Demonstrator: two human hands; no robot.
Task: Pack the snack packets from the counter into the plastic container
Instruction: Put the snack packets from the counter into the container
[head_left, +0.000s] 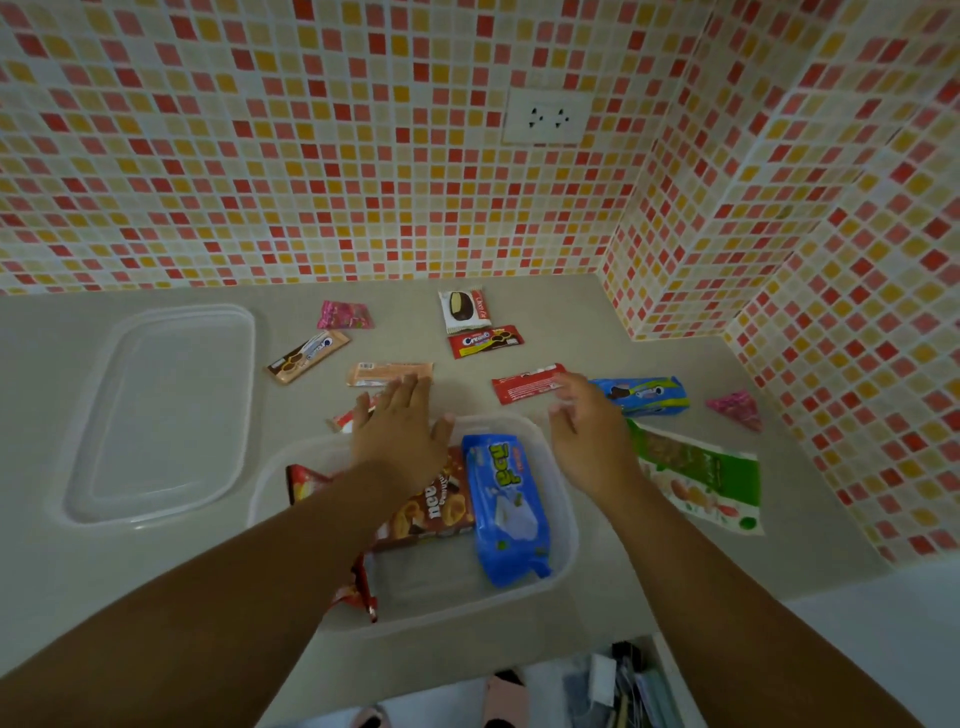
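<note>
A clear plastic container (563, 525) sits near the counter's front edge, holding a blue packet (506, 506), a brown biscuit packet (436, 512) and a red packet (358, 587). My left hand (400, 426) hovers flat and open over the container's far rim, near a red-and-white packet (343, 418) and an orange bar (387, 373). My right hand (589, 421) is open, fingers curled, beside a red packet (527, 384) and a blue cookie packet (647, 396). A green bag (701, 475) lies to the right.
The container's clear lid (166, 415) lies at the left. Further back lie a pink packet (345, 315), a brown bar (306, 356), a white choco packet (462, 310) and a red cream packet (485, 340). Another pink packet (737, 408) sits by the tiled right wall (831, 291).
</note>
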